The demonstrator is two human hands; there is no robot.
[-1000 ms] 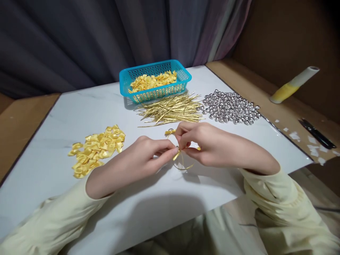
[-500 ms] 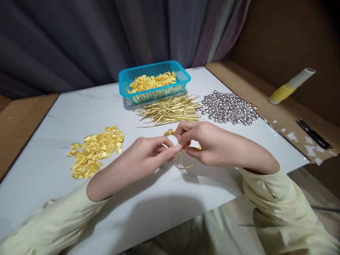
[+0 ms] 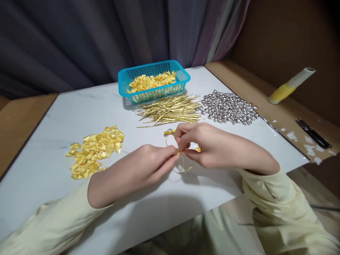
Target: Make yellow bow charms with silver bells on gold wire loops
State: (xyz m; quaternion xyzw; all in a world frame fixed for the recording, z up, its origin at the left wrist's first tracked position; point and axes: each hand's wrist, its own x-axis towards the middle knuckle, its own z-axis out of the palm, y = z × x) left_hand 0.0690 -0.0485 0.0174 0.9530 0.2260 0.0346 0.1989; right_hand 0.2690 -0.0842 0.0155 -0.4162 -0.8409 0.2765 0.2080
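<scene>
Gold cord [image 3: 188,170] is clamped in the grip of left hand [image 3: 148,163] and right hand [image 3: 207,146], near side of gold strands [image 3: 170,110].

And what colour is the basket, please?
The basket is bright turquoise blue, shown in the head view.

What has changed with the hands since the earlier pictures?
The left hand has turned, its knuckles lower and nearer the right hand, its fingers straighter, still at the gold cord. The right hand, blue basket and silver pieces look unmoved.
</scene>
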